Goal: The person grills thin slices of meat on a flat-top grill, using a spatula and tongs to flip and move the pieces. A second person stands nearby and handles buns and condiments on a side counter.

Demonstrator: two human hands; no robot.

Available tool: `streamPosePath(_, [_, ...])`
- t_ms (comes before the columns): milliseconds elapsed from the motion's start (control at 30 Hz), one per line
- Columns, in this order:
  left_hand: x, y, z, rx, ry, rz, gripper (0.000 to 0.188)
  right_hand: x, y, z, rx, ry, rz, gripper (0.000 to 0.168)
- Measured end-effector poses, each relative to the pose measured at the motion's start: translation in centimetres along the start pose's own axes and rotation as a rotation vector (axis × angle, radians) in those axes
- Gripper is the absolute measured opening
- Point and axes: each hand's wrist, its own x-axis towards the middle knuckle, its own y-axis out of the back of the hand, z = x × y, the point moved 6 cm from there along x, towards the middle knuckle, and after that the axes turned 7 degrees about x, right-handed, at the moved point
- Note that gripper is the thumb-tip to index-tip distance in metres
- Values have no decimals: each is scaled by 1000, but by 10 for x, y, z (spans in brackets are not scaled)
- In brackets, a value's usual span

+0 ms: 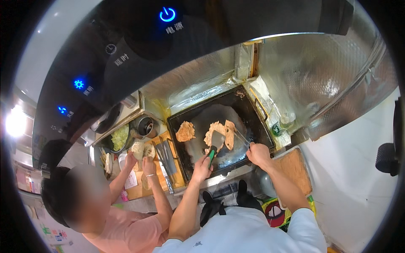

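Note:
My left hand grips the green and black handle of a spatula. Its flat blade rests over the middle one of three browned, flat pieces of food on a dark griddle. In my right hand is a thin metal utensil, perhaps tongs; its far end meets the right-hand food piece. A third piece lies apart, towards the griddle's left side. What is under the spatula blade is hidden.
At left, a co-worker's hands hold a split bun over a wooden board with knives. Beyond stand a pot of chopped greens and a metal pot. A range hood hangs overhead; a tray sits right.

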Motion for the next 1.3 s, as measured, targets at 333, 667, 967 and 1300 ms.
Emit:
streamPosePath(333, [-35, 3, -18, -199, 199, -113, 35, -46, -20, 1, 69, 45, -177, 25])
streamPosePath(667, [-54, 19, -5, -118, 51, 32, 44, -60, -22, -5, 60, 62, -141, 27])
streamPosePath(967, [-10, 11, -9, 14, -100, 118, 47, -46, 2, 12, 96, -95, 150, 36])
streamPosePath(1300, [10, -4, 16, 70, -159, 109, 42, -22, 22, 76, 134, -399, 288, 84])
